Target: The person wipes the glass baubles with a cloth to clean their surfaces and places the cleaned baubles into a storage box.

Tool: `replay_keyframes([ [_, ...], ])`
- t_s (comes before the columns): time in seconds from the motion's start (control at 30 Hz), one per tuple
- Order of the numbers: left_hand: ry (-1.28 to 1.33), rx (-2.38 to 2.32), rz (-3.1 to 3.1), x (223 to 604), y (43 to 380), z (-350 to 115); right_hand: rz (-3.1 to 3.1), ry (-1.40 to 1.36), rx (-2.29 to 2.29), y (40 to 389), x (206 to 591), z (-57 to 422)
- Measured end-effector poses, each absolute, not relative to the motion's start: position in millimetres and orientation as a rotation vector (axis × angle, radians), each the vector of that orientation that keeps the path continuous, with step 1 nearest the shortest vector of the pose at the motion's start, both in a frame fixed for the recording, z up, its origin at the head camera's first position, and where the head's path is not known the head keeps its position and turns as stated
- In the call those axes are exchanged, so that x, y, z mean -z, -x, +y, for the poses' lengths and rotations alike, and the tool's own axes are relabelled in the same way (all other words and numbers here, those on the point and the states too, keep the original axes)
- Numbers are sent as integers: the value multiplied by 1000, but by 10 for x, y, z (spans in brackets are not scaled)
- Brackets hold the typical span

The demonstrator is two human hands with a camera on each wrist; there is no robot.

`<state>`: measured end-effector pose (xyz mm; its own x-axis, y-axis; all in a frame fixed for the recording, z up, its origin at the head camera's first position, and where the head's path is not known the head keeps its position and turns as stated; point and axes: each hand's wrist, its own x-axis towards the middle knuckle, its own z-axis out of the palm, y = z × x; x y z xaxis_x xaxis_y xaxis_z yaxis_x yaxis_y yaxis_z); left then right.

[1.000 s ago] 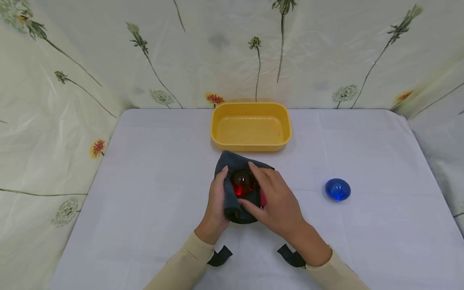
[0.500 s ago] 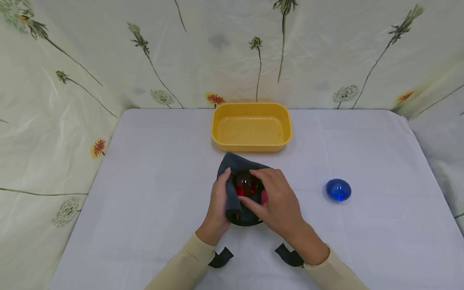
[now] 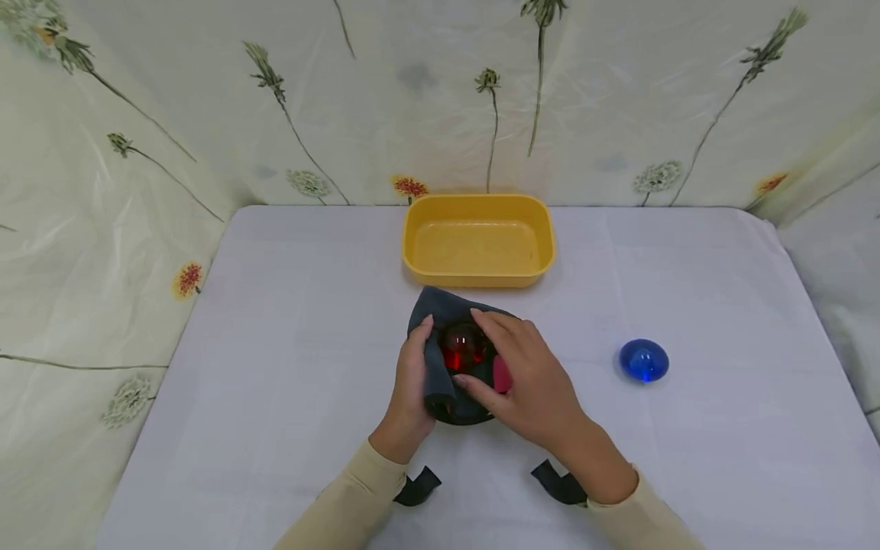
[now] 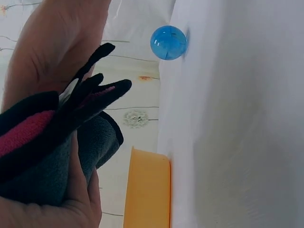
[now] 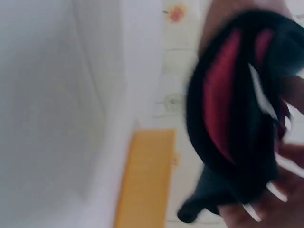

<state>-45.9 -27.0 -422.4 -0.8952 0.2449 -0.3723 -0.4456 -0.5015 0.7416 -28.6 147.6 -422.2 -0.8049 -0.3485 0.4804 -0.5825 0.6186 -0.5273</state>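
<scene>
Above the middle of the table, my left hand (image 3: 408, 386) grips a dark blue-grey cloth (image 3: 440, 302) from the left, its thumb on top. The cloth has black edging and a pink side, which shows between its folds in both wrist views. A see-through red ball (image 3: 459, 349) sits in the bunched cloth. My right hand (image 3: 532, 382) reaches over from the right and holds the ball between thumb and fingertips. In the wrist views the folded cloth (image 4: 42, 156) hides the ball. The cloth (image 5: 223, 104) is blurred in the right wrist view.
A yellow tub (image 3: 477, 279) stands at the table's back edge, just beyond the cloth. To the right a see-through blue ball (image 3: 644, 360) lies on the white tabletop (image 3: 296, 321). A flower-print curtain (image 3: 412, 114) hangs behind and beside the table.
My hands and the cloth shift slightly toward me, then back. My right thumb and fingers move a little around the red ball, and the pink patch shows more. Tub and blue ball stay put.
</scene>
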Motion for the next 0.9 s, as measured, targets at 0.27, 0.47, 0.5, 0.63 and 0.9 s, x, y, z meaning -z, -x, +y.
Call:
replay_keyframes([
  [0.27, 310, -2351, 1256, 4227, 464, -272, -2611, -982, -1156, 361, 4040, 1634],
  [0.47, 308, -2339, 1278, 4236, 458, -263, -2579, -952, -1184, 353, 4045, 1627],
  [0.5, 306, -2342, 1282, 4238, 456, -262, -2563, -938, -1179, 349, 4052, 1618],
  [0.63, 289, -2352, 1277, 4245, 451, -252, -2517, -850, -1130, 335, 4081, 1558],
  [0.9, 298, -2348, 1259, 4242, 451, -233, -2520, -728, -944, 321, 4145, 1469],
])
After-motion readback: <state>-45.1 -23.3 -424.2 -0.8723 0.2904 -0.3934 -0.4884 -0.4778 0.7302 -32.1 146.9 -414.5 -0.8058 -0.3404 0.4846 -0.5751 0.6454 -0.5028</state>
